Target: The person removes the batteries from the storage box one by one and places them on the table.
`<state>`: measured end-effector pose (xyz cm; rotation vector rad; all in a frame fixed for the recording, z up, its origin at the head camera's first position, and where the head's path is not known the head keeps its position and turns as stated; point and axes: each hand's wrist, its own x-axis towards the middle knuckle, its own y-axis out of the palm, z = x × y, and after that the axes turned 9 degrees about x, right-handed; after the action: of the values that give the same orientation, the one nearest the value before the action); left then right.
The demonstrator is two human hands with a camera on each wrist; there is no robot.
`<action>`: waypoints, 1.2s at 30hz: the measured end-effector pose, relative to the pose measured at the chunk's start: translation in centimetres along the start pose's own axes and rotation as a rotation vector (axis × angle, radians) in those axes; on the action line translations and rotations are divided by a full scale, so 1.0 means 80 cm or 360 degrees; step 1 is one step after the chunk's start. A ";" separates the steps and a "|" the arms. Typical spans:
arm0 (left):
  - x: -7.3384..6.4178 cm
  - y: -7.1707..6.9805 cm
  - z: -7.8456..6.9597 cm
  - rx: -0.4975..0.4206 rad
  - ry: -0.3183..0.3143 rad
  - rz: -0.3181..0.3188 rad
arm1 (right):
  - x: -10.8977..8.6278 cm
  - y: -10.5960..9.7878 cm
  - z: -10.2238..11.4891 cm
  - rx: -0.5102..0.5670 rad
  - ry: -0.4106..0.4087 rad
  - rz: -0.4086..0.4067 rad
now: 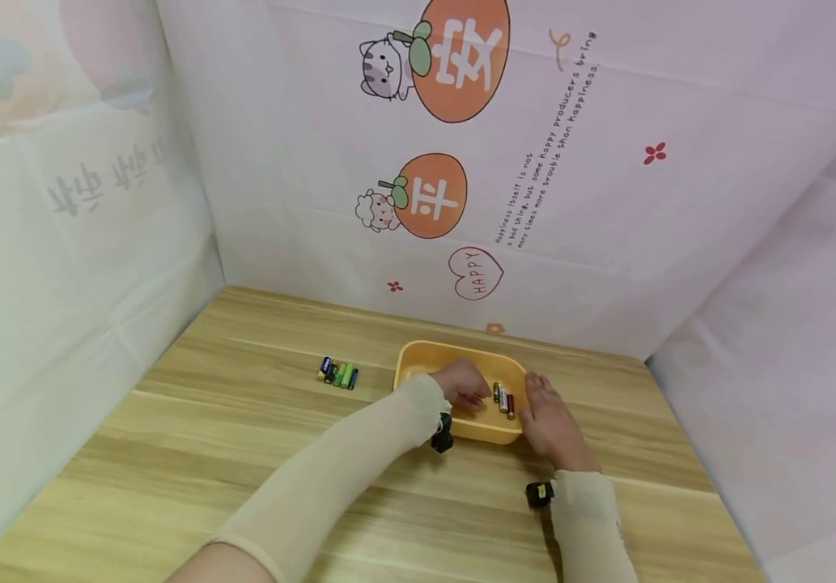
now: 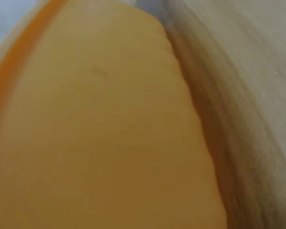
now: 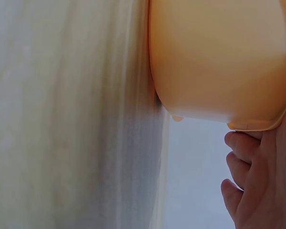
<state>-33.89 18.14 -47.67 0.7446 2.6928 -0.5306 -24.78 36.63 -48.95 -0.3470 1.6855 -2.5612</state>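
A yellow plastic basin [image 1: 418, 353] stands on the wooden table, its outer wall [image 2: 109, 133] filling much of the left wrist view. My left hand [image 1: 464, 384] reaches over the near rim into it, fingers bent downward close to the basin's floor. What lies under those fingertips is hidden, so I cannot tell whether they pinch anything. Just right of them, several batteries [image 1: 502, 400] lie side by side inside the basin. My right hand [image 1: 554, 423] rests against the basin's right end, fingers [image 3: 243, 146] extended along the rim.
Left of the basin, several more batteries [image 1: 338, 372] lie in a row on the wooden table [image 1: 265, 429]. Behind it rises a printed cloth backdrop [image 1: 301, 186], with cloth walls on both sides. Each wrist carries a small black camera.
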 end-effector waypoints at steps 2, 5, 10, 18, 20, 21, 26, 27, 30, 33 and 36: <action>0.002 0.004 0.000 -0.0016 0.0000 -0.0003 | 0.000 -0.002 0.000 -0.0003 -0.0005 -0.0005; 0.005 0.011 0.000 0.0026 0.0008 -0.0009 | -0.001 -0.003 0.000 0.0004 0.0007 -0.0005; 0.011 0.020 0.003 0.0117 0.0010 -0.0035 | -0.004 -0.001 -0.001 0.0005 0.0017 0.0012; 0.015 0.026 0.000 0.0170 -0.0009 -0.0046 | -0.004 -0.003 0.001 0.0021 -0.0016 -0.0015; 0.014 0.026 -0.003 0.0200 0.0001 -0.0024 | -0.002 -0.003 0.001 0.0020 -0.0019 -0.0015; 0.013 0.026 -0.005 0.0222 0.0019 -0.0016 | -0.001 -0.003 0.000 0.0016 -0.0027 -0.0018; 0.009 0.028 -0.013 0.0398 0.0121 0.0016 | 0.002 -0.002 -0.003 -0.0006 -0.0073 -0.0047; 0.008 0.029 -0.013 0.0425 0.0137 0.0006 | 0.002 -0.002 -0.003 -0.0011 -0.0079 -0.0048; 0.007 0.031 -0.013 0.0439 0.0143 0.0009 | 0.002 0.000 -0.003 -0.0004 -0.0082 -0.0044; 0.006 0.032 -0.014 0.0440 0.0131 0.0017 | 0.001 0.001 -0.002 -0.0009 -0.0074 -0.0039; 0.005 0.033 -0.015 0.0430 0.0110 0.0028 | 0.001 0.001 -0.002 -0.0013 -0.0071 -0.0041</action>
<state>-32.99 20.95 -47.45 0.8691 2.7054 -0.8928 -24.87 36.74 -49.05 -0.4254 1.6879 -2.5454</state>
